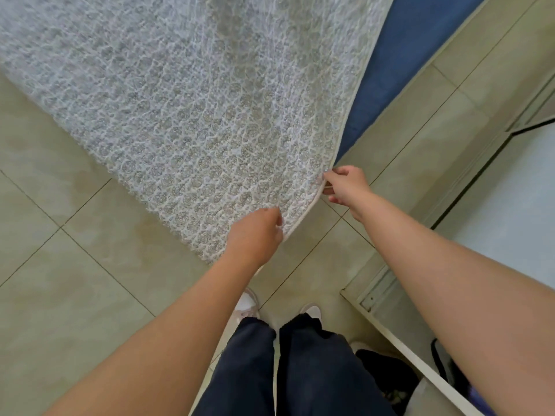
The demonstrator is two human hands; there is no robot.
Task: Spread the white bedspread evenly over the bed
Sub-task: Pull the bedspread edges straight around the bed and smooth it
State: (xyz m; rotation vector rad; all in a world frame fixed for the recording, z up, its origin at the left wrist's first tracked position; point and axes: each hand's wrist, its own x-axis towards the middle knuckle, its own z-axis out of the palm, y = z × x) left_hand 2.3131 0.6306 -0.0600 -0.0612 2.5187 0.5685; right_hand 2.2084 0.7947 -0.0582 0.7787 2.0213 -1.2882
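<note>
Over floor tiles, left hand and right hand pinch one white bedspread.

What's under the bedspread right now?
A blue sheet shows beside the bedspread, running under its right edge. Everything else beneath is covered.

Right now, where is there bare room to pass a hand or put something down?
Free: the wide tiled floor left of the bedspread; a narrower tiled strip between the blue mattress and the pale frame. Crowded: the hem corner, where left hand and right hand hold the bedspread, and beside the dark bag by the feet.
</note>
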